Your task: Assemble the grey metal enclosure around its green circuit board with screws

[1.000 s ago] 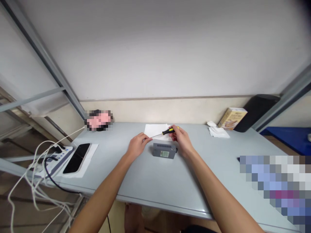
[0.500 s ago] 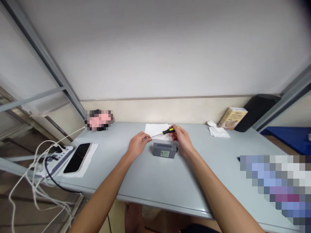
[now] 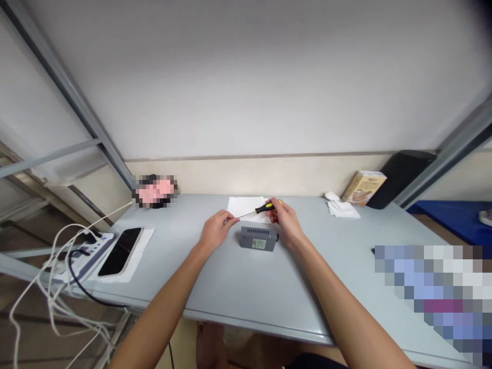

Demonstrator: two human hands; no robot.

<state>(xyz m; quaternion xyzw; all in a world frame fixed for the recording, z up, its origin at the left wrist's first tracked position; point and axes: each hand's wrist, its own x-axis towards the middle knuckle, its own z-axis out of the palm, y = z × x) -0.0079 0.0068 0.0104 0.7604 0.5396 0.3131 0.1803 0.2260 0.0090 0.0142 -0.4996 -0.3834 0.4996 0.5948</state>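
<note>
My right hand (image 3: 285, 219) is closed around the black and yellow handle of a screwdriver (image 3: 263, 207). Its thin metal shaft points left and slightly down. The fingers of my left hand (image 3: 217, 229) are pinched together at the tip of the shaft; whether a small part is also between them is too small to tell. Just below both hands, a grey metal box (image 3: 259, 239) with a row of vent slots and a pale label stands on the desk. Behind the screwdriver lies a sheet of white paper (image 3: 243, 206), partly covered by my hands.
On the left, a phone (image 3: 121, 251) lies on white paper beside a power strip (image 3: 85, 259) with tangled cables. Crumpled tissues (image 3: 343, 208), a yellow carton (image 3: 363, 187) and a black speaker-like object (image 3: 403, 177) stand at the back right. Blurred-out items occupy the right front and left back.
The whole view has shifted slightly. Both hands keep nearly the same pose on the screwdriver, and the grey box stays in its place.
</note>
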